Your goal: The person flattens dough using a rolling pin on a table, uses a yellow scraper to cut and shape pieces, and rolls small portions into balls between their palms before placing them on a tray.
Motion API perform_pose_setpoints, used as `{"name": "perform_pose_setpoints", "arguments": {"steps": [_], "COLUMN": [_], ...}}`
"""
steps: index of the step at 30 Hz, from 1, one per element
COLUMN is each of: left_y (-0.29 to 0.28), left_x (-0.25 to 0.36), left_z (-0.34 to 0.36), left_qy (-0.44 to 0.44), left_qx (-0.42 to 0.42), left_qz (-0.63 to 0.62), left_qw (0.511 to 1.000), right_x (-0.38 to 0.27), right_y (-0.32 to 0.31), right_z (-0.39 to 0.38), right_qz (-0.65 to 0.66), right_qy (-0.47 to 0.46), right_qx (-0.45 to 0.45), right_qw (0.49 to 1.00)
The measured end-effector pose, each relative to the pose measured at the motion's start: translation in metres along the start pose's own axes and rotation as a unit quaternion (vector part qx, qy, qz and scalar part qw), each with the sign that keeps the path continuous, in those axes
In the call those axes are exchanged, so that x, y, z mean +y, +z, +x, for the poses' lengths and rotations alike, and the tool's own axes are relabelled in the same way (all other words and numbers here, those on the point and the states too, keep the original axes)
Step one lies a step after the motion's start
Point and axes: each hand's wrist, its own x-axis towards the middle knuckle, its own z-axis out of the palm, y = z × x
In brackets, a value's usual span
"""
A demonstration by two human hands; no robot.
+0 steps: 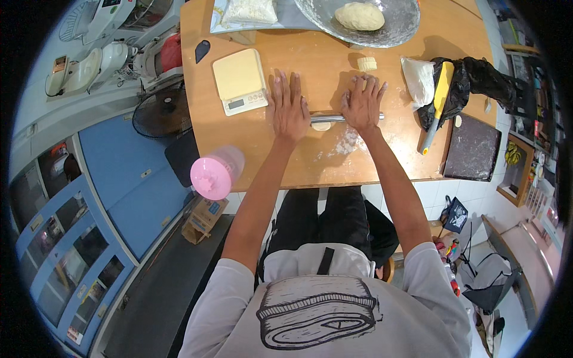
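Observation:
My left hand [289,110] and my right hand [362,107] lie palm down on either end of a thin steel rolling pin [326,117], fingers stretched out. Under the middle of the pin is a small flattened piece of pale dough [320,126], with scattered flour [348,143] on the wooden table [286,167] in front of it. Above my right hand sit small cut pieces of dough [366,64]. A cream scale [237,82] stands just left of my left hand. A large dough ball [360,16] rests in a floured metal bowl [399,33] at the back.
A pink jug [218,171] stands at the front left. A yellow scraper [437,104], white bag [416,80], black bags [492,80] and dark tray [470,146] lie on the right. A board [286,21] holds a flour bag [249,9]. A fan [161,113] is left.

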Motion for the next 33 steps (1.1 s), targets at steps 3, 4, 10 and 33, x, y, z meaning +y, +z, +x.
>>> {"name": "perform_pose_setpoints", "arguments": {"steps": [3, 4, 10, 33], "left_y": [0.000, -0.001, 0.003, 0.002], "left_x": [0.006, 0.010, 0.008, 0.009], "left_z": [-0.013, -0.021, -0.058, 0.003], "left_qy": [0.007, 0.019, 0.034, 0.005], "left_qx": [-0.002, 0.017, 0.039, 0.022], "left_qz": [0.011, 0.003, 0.023, 0.051], "left_qw": [1.000, 1.000, 0.998, 0.998], "right_x": [0.005, 0.008, 0.008, 0.014], "right_y": [0.011, 0.016, 0.022, 0.026], "right_z": [-0.007, -0.010, -0.053, -0.013], "right_qz": [-0.012, -0.012, 0.003, -0.002], "right_qy": [-0.016, -0.015, -0.061, -0.016], "right_qx": [0.073, 0.076, 0.104, 0.149], "right_qw": [0.997, 0.997, 0.993, 0.989]}}
